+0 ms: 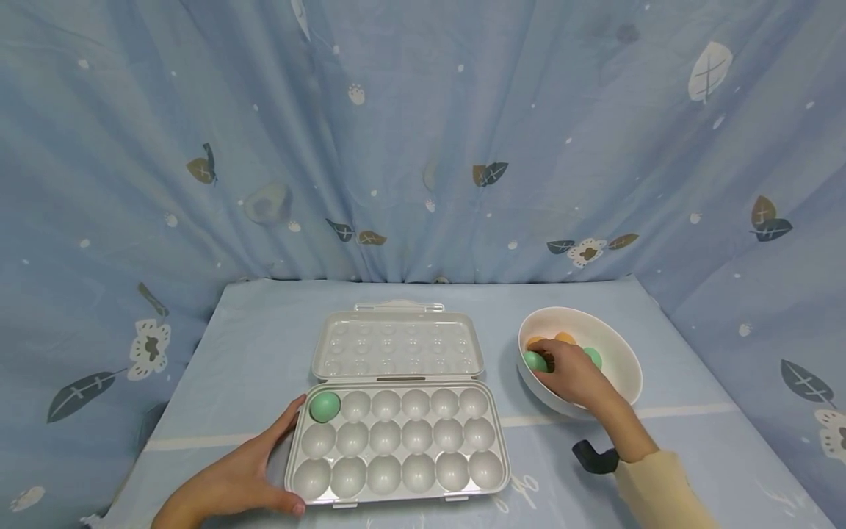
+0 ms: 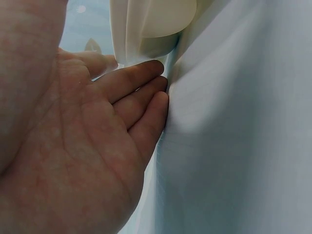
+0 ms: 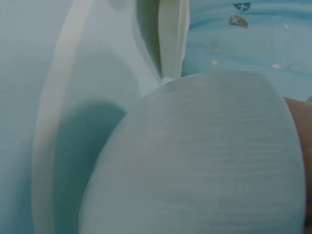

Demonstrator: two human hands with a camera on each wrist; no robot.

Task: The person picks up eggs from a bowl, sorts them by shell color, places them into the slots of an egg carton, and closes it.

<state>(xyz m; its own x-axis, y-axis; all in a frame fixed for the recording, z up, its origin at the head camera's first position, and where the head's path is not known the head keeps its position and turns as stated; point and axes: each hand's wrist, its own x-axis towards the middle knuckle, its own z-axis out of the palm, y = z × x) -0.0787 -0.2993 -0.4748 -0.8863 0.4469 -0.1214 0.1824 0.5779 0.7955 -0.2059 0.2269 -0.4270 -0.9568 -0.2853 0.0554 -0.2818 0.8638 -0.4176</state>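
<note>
An egg box (image 1: 500, 450) with rows of round hollows lies with its lid (image 1: 396, 344) folded back. One green ball (image 1: 325, 406) sits in its far left hollow. Along the box's left side is my left hand (image 1: 234, 470), thumb by the near corner and fingers extended at the edge; the left wrist view shows its palm and straight fingers. Inside the white bowl (image 1: 621, 360), my right hand (image 1: 573, 373) pinches a green ball (image 1: 534, 361) near the left wall. In the right wrist view, the bowl's outer wall (image 3: 195, 156) hides most of that hand.
Two orange balls (image 1: 565, 338) and another green ball (image 1: 593, 357) are in the bowl, partly covered by my hand. A black curved piece (image 1: 595, 458) sits at my right wrist. A patterned blue curtain (image 1: 423, 147) hangs behind the cloth-covered table (image 1: 264, 330).
</note>
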